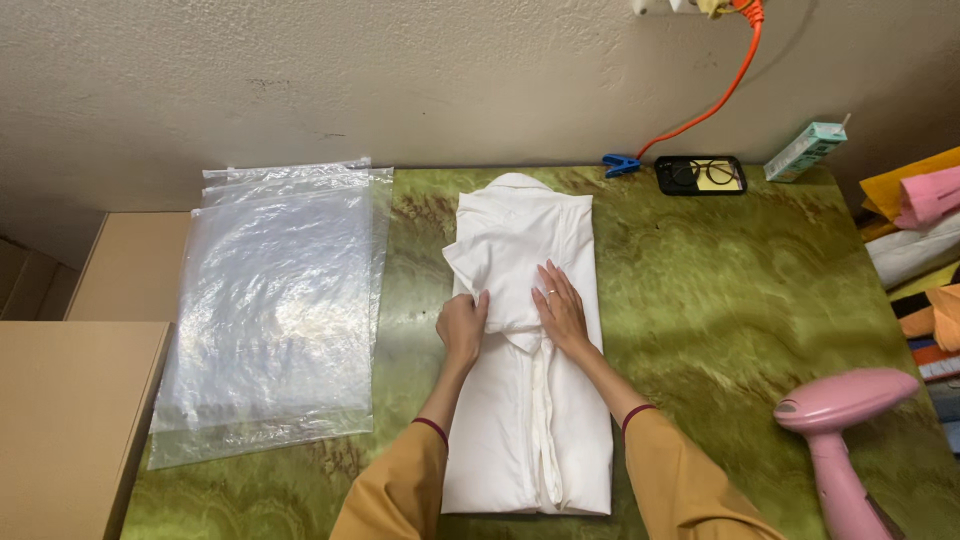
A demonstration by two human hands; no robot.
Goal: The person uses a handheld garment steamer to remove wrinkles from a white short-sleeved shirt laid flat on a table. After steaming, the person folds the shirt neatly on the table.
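**Both hands on the folded white garment**

Green marbled tabletop [720,290] fills your view, pushed against a rough pale plaster wall [400,70]. Your left hand [462,330] is curled at the left edge of the long white folded cloth garment [525,440], its fingers closed over a fold of the fabric. Your right hand [560,310] lies just beside it, flat and open with the fingers spread, palm pressing down on the middle of the same garment; a ring shows on one finger. The two hands are close together but apart, with a bunched flap of the cloth between them. The garment runs lengthwise away from you, its collar end beyond your fingertips near the wall and its other end below your wrists, between your orange sleeves [400,490].

Out past your left hand lies a stack of clear plastic bags [275,310], flat on the table, and further that way sit brown cardboard boxes [70,420]. Off to the side of your right hand, near the table's edge, stands a pink handheld garment steamer [845,420]. Beyond your right hand, by the wall, rest a black tray holding eyeglasses [700,175], a blue clip [620,163] and an orange cable [725,90] climbing the wall.
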